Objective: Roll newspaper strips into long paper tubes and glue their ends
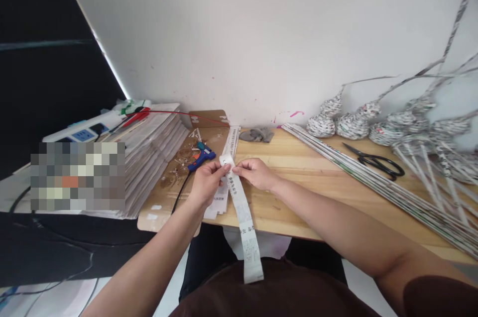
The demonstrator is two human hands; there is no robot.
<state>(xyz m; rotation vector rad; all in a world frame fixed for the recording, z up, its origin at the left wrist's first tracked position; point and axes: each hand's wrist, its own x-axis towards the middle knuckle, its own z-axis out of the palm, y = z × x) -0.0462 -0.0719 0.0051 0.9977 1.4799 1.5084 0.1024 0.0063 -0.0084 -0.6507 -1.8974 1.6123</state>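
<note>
A long strip of newspaper (242, 212) runs from between my hands down over the table's front edge, its lower end lying against my brown top. My left hand (209, 180) pinches the strip's upper left edge between thumb and fingers. Opposite it, my right hand (256, 172) pinches the upper right edge. The strip's far end curls over above my fingertips. Beneath and behind it lie more flat newspaper strips (232, 140) on the table. A blue glue gun (201, 158) rests on brown cardboard just beyond my left hand.
A tall stack of newspapers (157, 158) with a white power strip (84, 130) stands left. Rolled paper sticks (358, 177) lie diagonally on the wooden table (295, 207). Black scissors (377, 160) and woven paper gourds (321, 125) sit at right. A grey cloth (257, 134) lies by the wall.
</note>
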